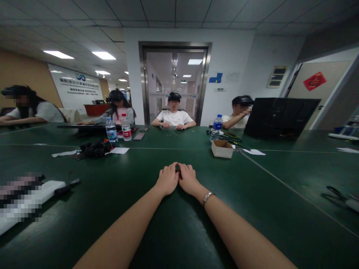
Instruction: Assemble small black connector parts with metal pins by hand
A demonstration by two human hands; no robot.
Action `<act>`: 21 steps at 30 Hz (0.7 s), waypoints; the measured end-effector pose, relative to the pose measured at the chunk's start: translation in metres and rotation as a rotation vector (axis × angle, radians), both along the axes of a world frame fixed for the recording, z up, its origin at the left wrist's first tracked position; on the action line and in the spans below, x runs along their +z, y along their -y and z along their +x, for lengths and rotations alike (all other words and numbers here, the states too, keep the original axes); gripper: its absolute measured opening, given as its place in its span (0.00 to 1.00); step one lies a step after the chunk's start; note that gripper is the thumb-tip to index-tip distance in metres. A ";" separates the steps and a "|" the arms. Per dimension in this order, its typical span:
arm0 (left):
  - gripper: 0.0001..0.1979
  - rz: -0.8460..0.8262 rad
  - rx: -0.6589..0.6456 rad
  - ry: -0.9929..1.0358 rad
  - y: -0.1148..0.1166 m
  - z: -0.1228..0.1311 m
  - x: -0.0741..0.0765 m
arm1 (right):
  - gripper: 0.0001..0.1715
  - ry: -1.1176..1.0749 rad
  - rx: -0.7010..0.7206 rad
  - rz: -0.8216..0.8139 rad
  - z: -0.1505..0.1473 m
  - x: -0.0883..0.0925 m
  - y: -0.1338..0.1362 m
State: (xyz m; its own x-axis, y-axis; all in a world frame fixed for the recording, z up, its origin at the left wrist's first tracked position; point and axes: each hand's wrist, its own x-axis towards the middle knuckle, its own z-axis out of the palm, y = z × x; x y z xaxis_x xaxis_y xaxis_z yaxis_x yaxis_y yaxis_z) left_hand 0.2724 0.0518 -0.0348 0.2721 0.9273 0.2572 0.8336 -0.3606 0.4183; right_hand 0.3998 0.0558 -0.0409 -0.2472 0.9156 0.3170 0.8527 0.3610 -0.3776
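Observation:
My left hand [168, 179] and my right hand [188, 178] are together on the dark green table [179, 231], backs up. Their index fingertips meet at the front, and the thumb sides come together nearer me. The fingers of each hand are curled downward and close to one another. A small dark patch shows between the hands; I cannot tell whether it is a thing or the tabletop. Whatever is under the palms is hidden. A silver bracelet [208, 197] circles my right wrist.
Beyond my hands stand an open cardboard box [222, 150], water bottles [111, 131] and a tangle of black gear [97, 148]. A black monitor [277, 117] is at right. Blurred items and a white object [53, 186] lie left. Several people wearing headsets sit around the table.

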 end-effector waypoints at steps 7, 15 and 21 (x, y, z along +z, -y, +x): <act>0.20 -0.096 -0.045 0.225 -0.015 -0.011 -0.005 | 0.28 0.060 0.046 -0.010 0.002 0.002 0.001; 0.21 -0.014 -0.089 0.167 -0.004 -0.014 0.003 | 0.32 -0.007 0.176 0.030 0.011 0.004 0.001; 0.21 0.032 -0.065 0.282 -0.004 -0.016 0.003 | 0.33 -0.225 0.215 0.090 0.015 -0.001 -0.007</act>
